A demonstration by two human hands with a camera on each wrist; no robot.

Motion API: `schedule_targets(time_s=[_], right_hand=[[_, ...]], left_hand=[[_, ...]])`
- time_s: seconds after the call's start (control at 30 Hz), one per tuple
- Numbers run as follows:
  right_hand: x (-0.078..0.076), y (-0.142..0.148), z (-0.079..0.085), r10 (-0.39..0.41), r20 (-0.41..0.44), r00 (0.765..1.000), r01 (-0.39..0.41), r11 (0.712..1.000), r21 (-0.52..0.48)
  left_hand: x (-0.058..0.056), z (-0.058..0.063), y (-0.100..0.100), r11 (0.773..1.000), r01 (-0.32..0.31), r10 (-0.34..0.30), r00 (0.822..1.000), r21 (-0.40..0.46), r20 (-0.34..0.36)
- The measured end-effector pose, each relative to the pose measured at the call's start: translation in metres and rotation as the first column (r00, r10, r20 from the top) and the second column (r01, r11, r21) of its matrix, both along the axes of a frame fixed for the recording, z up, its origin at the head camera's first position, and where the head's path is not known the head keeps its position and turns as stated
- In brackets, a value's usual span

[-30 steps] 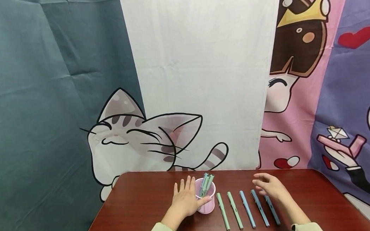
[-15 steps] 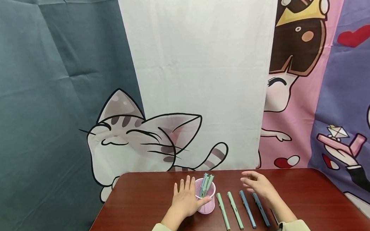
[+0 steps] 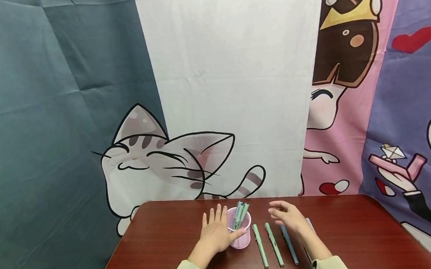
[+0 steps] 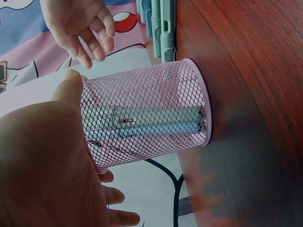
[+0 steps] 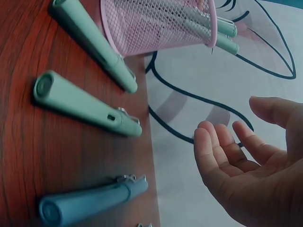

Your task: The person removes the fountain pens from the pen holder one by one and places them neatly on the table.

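My left hand (image 3: 215,234) rests against the pink mesh pen cup (image 3: 240,240), fingers spread straight, its thumb across the cup's near side. In the left wrist view the thumb touches the rim of the cup (image 4: 147,85). Several green and blue pens (image 3: 241,213) stand in it. My right hand (image 3: 290,219) hovers above the row of pens on the table, holding nothing, its fingers loosely bent. Two green pens, one (image 3: 260,247) nearer the cup and another (image 3: 274,246) beside it, lie left of a blue pen (image 3: 290,247). The right forearm partly covers the pens farther right.
The brown table (image 3: 163,244) has a rounded far edge. Behind it hangs a printed cloth backdrop (image 3: 235,88) with a cartoon cat and figures. The pens lie side by side, caps toward the far edge.
My right hand has moved left over the pens, from the rightmost ones toward the middle of the row. My left hand and the cup have stayed in place.
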State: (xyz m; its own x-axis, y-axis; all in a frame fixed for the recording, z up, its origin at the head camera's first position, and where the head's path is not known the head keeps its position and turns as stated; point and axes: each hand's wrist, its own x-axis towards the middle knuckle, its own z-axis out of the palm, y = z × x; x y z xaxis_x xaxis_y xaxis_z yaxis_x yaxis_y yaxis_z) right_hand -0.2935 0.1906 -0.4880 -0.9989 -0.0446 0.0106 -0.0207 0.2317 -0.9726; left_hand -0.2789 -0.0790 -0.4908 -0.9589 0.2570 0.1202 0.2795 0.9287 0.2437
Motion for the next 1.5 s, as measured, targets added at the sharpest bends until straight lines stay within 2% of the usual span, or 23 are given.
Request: schedule_targets(time_s=[0.2,0.5,0.7,0.97,1.5], right_hand=[[-0.002,-0.011,0.000,0.028,-0.030,0.999,-0.028,0.999,-0.023],[-0.003,-0.029,0.000,-0.010,-0.014,1.000,0.009,0.999,-0.051],[-0.004,-0.039,-0.001,0.012,-0.015,1.000,-0.014,0.996,-0.092],[-0.010,-0.049,-0.007,0.043,-0.050,0.998,-0.048,0.994,-0.099],[-0.012,-0.068,-0.005,-0.007,-0.026,1.000,0.003,0.992,-0.130]], left_hand=[[0.000,0.000,0.000,1.000,-0.001,0.001,1.000,0.007,0.006],[0.001,0.002,0.002,1.000,-0.006,0.006,1.000,0.011,0.014],[0.002,0.004,0.003,1.000,-0.011,0.011,1.000,0.005,0.021],[0.002,0.006,0.003,1.000,-0.011,0.012,1.000,-0.008,0.025],[0.004,0.008,0.003,1.000,-0.007,0.007,0.999,0.006,0.039]])
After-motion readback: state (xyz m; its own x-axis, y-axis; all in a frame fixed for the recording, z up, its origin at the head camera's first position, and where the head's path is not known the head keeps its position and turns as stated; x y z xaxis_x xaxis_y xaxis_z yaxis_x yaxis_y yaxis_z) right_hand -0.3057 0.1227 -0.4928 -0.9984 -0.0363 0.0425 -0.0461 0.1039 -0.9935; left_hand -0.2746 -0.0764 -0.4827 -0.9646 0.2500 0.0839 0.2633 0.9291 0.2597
